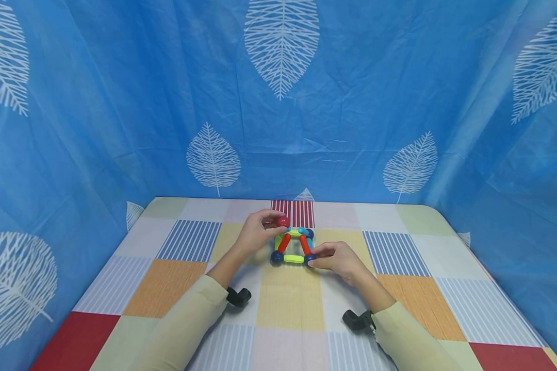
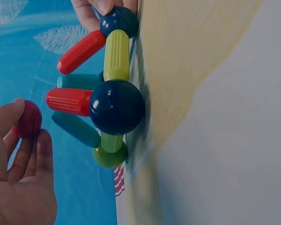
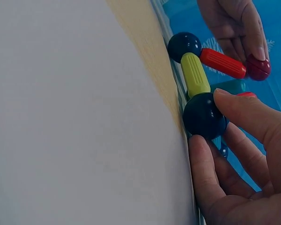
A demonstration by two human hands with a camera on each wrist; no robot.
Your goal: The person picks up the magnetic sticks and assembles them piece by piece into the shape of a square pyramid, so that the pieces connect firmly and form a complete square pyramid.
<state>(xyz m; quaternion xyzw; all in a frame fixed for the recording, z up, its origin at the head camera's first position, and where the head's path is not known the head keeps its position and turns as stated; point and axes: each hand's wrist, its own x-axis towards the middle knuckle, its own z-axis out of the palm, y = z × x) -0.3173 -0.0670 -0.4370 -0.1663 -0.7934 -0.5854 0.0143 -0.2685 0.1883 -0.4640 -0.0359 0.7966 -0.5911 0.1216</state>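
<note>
A frame of toy rods and balls stands on the table, its near corners two dark blue balls (image 1: 276, 258) joined by a yellow-green rod (image 1: 294, 259). Two red rods (image 1: 284, 243) and teal rods (image 2: 76, 129) slant upward from the base. My left hand (image 1: 254, 233) pinches a red ball (image 2: 30, 120) between thumb and fingers, beside the upper rod ends; the left wrist view shows a gap between them. With thumb and fingers, my right hand (image 1: 342, 260) grips the near-right dark blue ball (image 3: 203, 115). A green ball (image 2: 110, 155) sits at a rear corner.
The table carries a patchwork cloth (image 1: 290, 304) of coloured and striped squares. Blue curtains (image 1: 306, 123) with white leaf prints hang behind and at both sides. Black wrist-worn devices (image 1: 239, 297) sit below both hands.
</note>
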